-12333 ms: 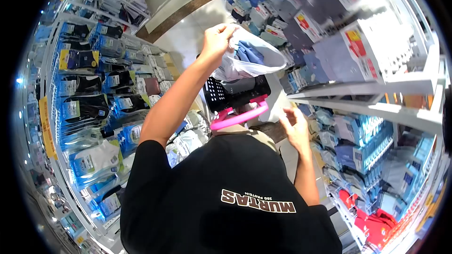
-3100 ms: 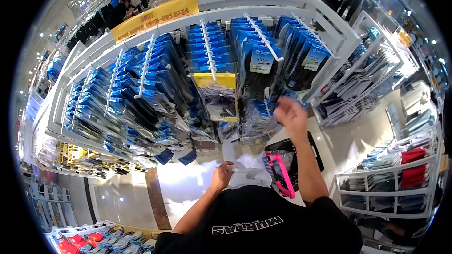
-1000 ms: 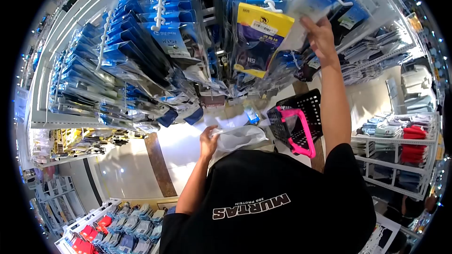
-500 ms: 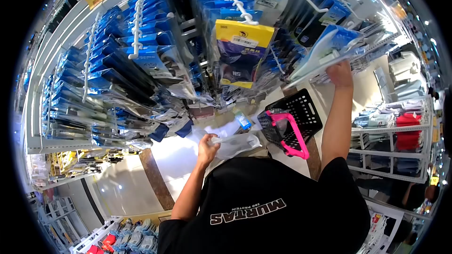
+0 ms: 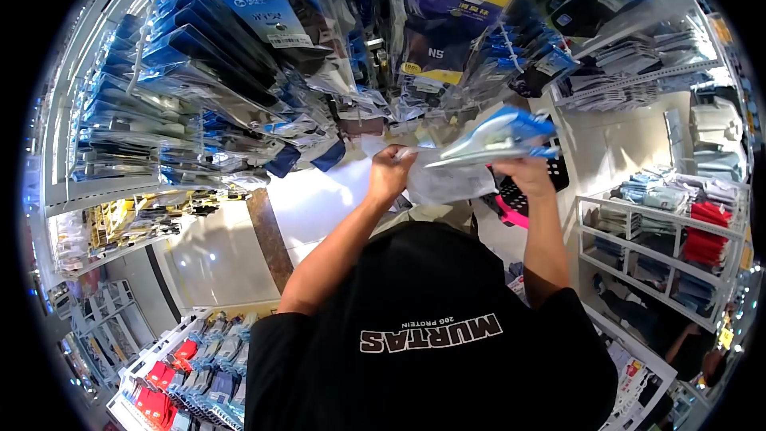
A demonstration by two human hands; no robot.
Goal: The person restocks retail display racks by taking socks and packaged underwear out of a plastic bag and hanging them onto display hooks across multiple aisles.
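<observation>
My left hand point(image 5: 391, 172) is closed on the edge of a clear plastic bag point(image 5: 451, 181), which hangs in front of my body. My right hand point(image 5: 528, 176) grips a blue-and-white package point(image 5: 499, 142), blurred by motion and held just above the bag. The two hands are close together, and the package's near end reaches over the bag's upper edge. Behind my right hand, a black shopping basket point(image 5: 556, 174) with a pink handle point(image 5: 511, 211) is mostly covered by the hand and package.
Ahead, blue-topped packs point(image 5: 267, 12) and a yellow-and-purple sock pack point(image 5: 455, 20) hang from white hooks. A shelf of folded garments point(image 5: 666, 227) stands at right. Another rack point(image 5: 187, 375) with red and grey packs is at lower left. A person point(image 5: 678, 331) is at far right.
My right hand has come down and inward from the rack with the blue-and-white package. My left hand has risen with the bag toward it. The view has tilted lower.
</observation>
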